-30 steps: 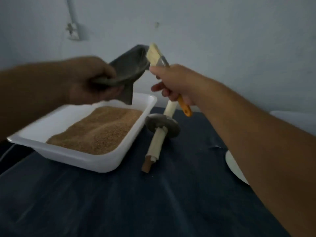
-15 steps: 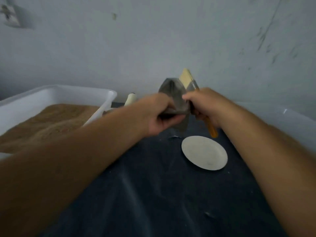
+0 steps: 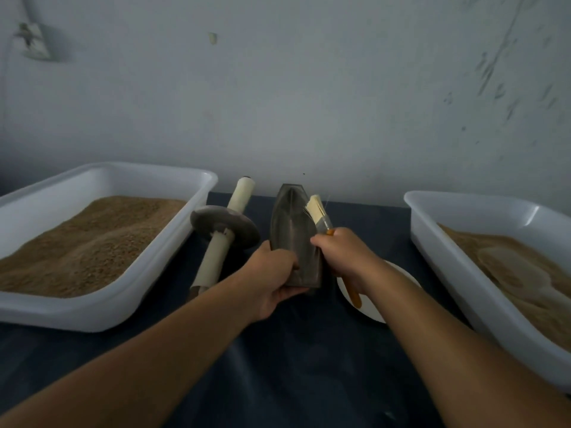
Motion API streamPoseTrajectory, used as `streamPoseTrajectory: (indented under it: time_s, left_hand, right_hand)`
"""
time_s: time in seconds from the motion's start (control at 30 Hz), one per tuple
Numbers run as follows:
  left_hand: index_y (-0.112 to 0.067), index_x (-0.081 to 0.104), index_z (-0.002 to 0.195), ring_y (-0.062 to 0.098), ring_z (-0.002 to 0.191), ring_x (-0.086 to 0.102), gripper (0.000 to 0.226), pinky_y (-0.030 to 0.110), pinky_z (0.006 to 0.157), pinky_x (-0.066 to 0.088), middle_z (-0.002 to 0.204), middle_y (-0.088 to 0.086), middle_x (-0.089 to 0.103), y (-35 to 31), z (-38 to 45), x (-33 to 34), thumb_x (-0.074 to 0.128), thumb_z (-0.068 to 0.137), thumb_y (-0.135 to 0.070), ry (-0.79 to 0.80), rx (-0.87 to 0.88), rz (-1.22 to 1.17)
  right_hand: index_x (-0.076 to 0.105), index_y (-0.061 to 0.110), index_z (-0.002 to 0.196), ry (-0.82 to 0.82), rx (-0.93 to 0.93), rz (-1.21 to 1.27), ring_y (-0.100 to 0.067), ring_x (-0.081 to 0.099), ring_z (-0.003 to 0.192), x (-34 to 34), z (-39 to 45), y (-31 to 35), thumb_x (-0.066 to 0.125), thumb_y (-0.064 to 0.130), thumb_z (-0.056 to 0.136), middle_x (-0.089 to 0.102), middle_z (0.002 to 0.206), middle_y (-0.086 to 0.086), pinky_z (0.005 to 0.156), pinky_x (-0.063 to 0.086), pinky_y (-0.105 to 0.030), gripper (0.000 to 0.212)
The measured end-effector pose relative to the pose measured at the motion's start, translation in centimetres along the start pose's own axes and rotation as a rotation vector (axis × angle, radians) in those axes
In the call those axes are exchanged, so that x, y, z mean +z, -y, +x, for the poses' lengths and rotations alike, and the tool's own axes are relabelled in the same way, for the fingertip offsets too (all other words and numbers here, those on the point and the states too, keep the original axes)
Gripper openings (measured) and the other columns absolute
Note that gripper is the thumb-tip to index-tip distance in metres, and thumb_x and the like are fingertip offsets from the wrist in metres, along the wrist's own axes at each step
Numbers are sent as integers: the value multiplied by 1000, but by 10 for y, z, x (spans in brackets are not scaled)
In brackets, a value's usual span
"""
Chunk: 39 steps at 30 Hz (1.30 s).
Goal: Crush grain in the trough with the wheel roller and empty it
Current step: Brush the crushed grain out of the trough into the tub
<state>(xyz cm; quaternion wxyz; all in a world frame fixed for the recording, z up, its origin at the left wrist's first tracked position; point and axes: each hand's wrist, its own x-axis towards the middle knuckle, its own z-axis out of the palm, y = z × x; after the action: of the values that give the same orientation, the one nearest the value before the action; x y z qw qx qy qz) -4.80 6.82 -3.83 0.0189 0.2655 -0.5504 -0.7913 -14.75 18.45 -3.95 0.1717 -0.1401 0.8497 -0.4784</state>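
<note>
Two hands are sharing the work in the single head view: your left hand (image 3: 275, 273) is closing around the near end of the dark grey boat-shaped metal trough (image 3: 292, 233), holding it pointed away from you over the dark blue cloth-covered table (image 3: 278, 366), while your right hand (image 3: 343, 257) is gripping the orange-handled pale-bristled brush (image 3: 319, 213) with fingers wrapped shut, its bristles lying against the trough's right edge. No grain is showing inside the trough as far as you can tell in this dim light, so the emptying is looking largely done and you are likely dealing with the last residue. Just left of the trough, the grey disc wheel roller with cream handles (image 3: 224, 227) is lying idle on the cloth, beside the white plastic tub of coarse brown grain (image 3: 102, 180). At the right, a second white tub of finer tan meal (image 3: 432, 211) is sitting, with a small white plate (image 3: 389, 304) partly hidden under your right wrist.
</note>
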Motion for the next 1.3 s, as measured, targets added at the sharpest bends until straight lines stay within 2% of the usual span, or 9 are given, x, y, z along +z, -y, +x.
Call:
streamPoseTrajectory:
  time_s: [0.23, 0.4, 0.5, 0.6, 0.73, 0.83, 0.93, 1.1, 1.3]
  left_hand:
    - [-22, 46, 139, 31, 96, 70, 53, 37, 64, 61, 115, 15, 65, 4, 6, -7, 54, 92, 2, 9, -11, -30]
    - [-22, 47, 134, 27, 82, 76, 50, 35, 60, 60, 113, 14, 68, 10, 5, -8, 56, 92, 2, 72, -28, -20]
    - [-23, 47, 135, 27, 88, 75, 47, 35, 60, 60, 117, 13, 68, 11, 4, -12, 59, 94, -1, 91, -43, 22]
    - [-17, 49, 134, 29, 92, 73, 41, 35, 58, 60, 118, 15, 67, 6, 0, -15, 62, 97, -10, 102, -68, 67]
    - [-19, 49, 126, 27, 73, 76, 31, 29, 53, 57, 106, 13, 71, -3, -14, -29, 62, 99, -25, 69, -2, 268]
    - [-40, 49, 118, 12, 65, 73, 28, 25, 51, 54, 87, -3, 72, -5, -20, -58, 65, 96, -34, -123, 351, 762]
    - [-38, 51, 108, 6, 70, 58, 14, 19, 57, 41, 94, -10, 60, -7, -13, -92, 58, 95, -41, -483, 775, 1249]
    - [-23, 46, 127, 12, 91, 45, 44, 31, 73, 44, 119, 6, 50, 9, 10, -128, 60, 94, -49, -618, 741, 1326]
    - [-13, 53, 125, 17, 89, 56, 54, 33, 79, 49, 109, 5, 61, 16, 39, -125, 69, 88, -50, -555, 570, 1241]
  right_hand:
    - [58, 22, 97, -12, 6, -27, -18, 55, 72, 6, 0, 0, 53, 32, 99, 60, 89, -8, 60, 43, -30, 12]
    - [59, 19, 117, 1, -31, -114, -17, 58, 70, -5, -9, -2, 49, 52, 100, 61, 87, -3, 57, 45, -30, 39]
    - [53, 25, 130, -92, -93, -319, -13, 55, 71, -25, -16, -13, 37, 56, 103, 61, 90, 1, 59, 41, -31, 44]
    - [41, 18, 144, -167, -26, -635, -20, 58, 88, -48, -26, -36, 35, 46, 107, 63, 116, -9, 73, 43, -37, 47]
    - [11, 17, 163, -98, 241, -853, -36, 49, 132, -62, -42, -61, 41, 34, 105, 35, 156, -20, 100, 45, -41, 68]
    - [26, 17, 159, -139, 263, -884, -33, 54, 124, -63, -47, -65, 43, 28, 102, 40, 149, -16, 96, 48, -39, 60]
    - [42, 13, 149, -143, 240, -937, -27, 58, 104, -62, -48, -63, 44, 28, 102, 48, 136, -14, 81, 49, -35, 49]
    - [52, 17, 136, -153, 164, -1032, -21, 54, 88, -61, -56, -62, 43, 42, 102, 53, 124, -10, 66, 42, -31, 44]
    - [63, 20, 113, -132, 134, -1110, -17, 62, 82, -61, -58, -60, 42, 55, 99, 61, 101, -3, 78, 57, -36, 43]
